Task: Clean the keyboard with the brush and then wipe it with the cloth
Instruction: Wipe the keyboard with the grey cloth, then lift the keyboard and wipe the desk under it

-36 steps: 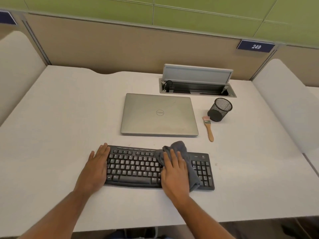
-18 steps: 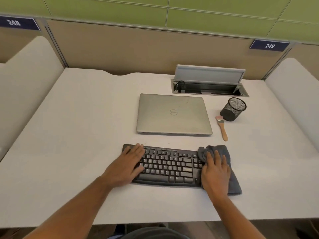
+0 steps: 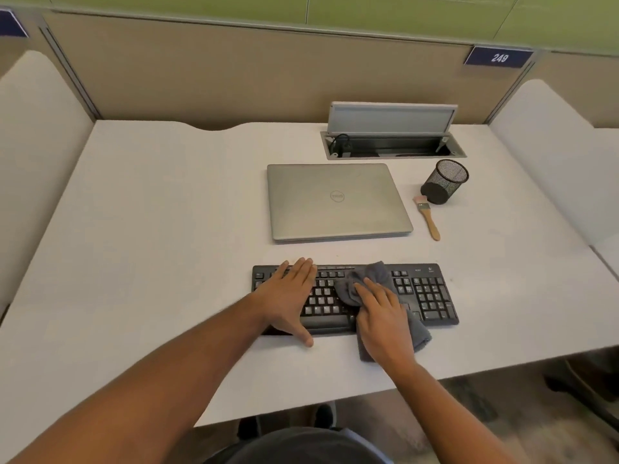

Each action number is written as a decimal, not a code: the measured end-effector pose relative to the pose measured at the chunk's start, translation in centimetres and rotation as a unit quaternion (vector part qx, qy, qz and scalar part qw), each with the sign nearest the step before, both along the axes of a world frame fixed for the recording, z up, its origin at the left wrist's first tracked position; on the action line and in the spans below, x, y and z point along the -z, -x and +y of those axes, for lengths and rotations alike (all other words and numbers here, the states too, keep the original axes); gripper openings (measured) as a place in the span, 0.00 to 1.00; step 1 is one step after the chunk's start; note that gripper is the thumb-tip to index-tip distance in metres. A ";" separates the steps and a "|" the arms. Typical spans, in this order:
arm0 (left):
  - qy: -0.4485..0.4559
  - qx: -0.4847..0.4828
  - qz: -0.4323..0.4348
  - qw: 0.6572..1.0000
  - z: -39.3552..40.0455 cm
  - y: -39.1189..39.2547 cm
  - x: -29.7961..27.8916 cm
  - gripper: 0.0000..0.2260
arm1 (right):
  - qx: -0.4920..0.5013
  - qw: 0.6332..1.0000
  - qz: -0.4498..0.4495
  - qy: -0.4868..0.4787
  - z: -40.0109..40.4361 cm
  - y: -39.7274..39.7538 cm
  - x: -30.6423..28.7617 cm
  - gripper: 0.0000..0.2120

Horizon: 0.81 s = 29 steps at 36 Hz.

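— Now, where is the keyboard [image 3: 432,296] found?
— It is laid flat on the white desk [image 3: 150,246], close to the near edge, with the closed silver laptop [image 3: 335,202] just beyond it on the far side.

— How are the hands placed?
— The left hand [image 3: 289,296] is laid flat on the left part of the keys, fingers straight and together, thumb spread out over the near edge; nothing is gripped. The right hand [image 3: 382,319] is pressed palm-down on the grey cloth [image 3: 375,277], fingers extended, not curled round it.

— And the cloth itself?
— It is bunched over the middle of the keyboard, and its near end is draped past the keyboard's near edge onto the desk.

— Where is the brush [image 3: 428,217] seen?
— It is left lying on the desk to the right of the laptop, well apart from both hands, its bristles just beside a black mesh cup [image 3: 445,182], its wooden handle pointed toward the near side.
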<state>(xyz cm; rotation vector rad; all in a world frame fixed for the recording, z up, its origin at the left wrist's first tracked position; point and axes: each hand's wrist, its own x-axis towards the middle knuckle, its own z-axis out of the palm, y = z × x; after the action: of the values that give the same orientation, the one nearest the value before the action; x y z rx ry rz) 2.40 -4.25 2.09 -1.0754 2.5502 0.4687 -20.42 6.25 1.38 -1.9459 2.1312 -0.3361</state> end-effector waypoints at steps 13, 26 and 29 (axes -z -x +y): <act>0.038 0.036 0.002 0.999 -0.1 1.2 -1.4 0.65 | -0.012 0.981 -0.080 0.178 8.6 -7.0 0.2 0.16; -0.156 -0.056 0.075 0.983 -3.3 1.9 -3.7 0.61 | -0.349 0.932 0.058 0.075 7.3 -15.5 3.0 0.20; -0.209 -0.079 0.095 0.970 -4.3 2.0 -3.8 0.60 | -0.264 0.962 0.057 0.032 6.6 -15.1 3.1 0.23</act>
<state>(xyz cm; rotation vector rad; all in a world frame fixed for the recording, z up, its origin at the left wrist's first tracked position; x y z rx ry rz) 0.38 -8.58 5.92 -1.1170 2.3668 1.1431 -5.35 12.88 -1.68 -2.5189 1.5809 -0.1925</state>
